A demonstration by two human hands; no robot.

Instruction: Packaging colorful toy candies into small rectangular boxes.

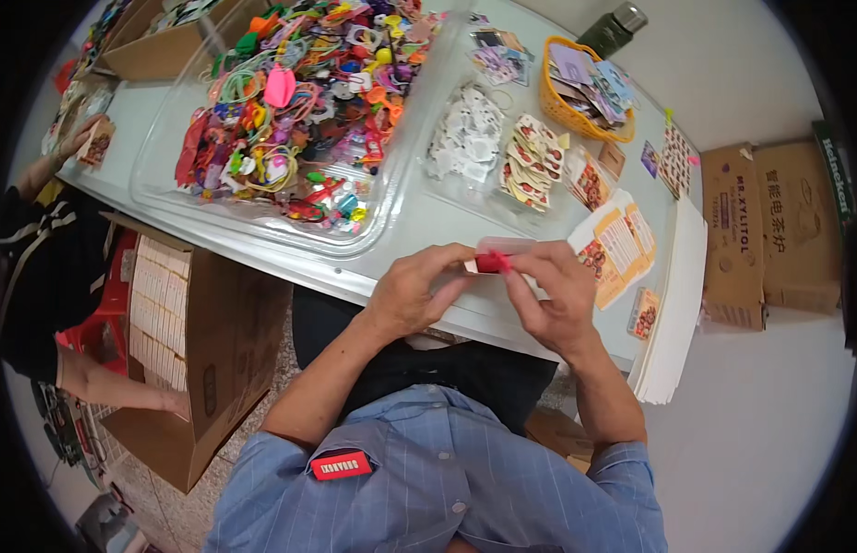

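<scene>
At the table's near edge, my left hand (417, 288) grips a small pale open box (505, 245) between thumb and fingers. My right hand (559, 293) pinches a small pinkish-red trinket (493, 263) at the box's opening; its exact kind is too small to tell. Beyond my hands, a clear tub holds white packets (467, 131) beside stacked printed cards (531, 164). Right of my right hand lie an orange printed sheet (624, 247) and a small printed box (644, 313).
A large clear bin (354, 241) of colourful trinkets fills the table's left. Farther right stand a yellow basket (559, 109) of cards and a dark green bottle (613, 29). At left, a co-worker's hands (76, 138) reach the table and a carton (227, 369) of small white boxes.
</scene>
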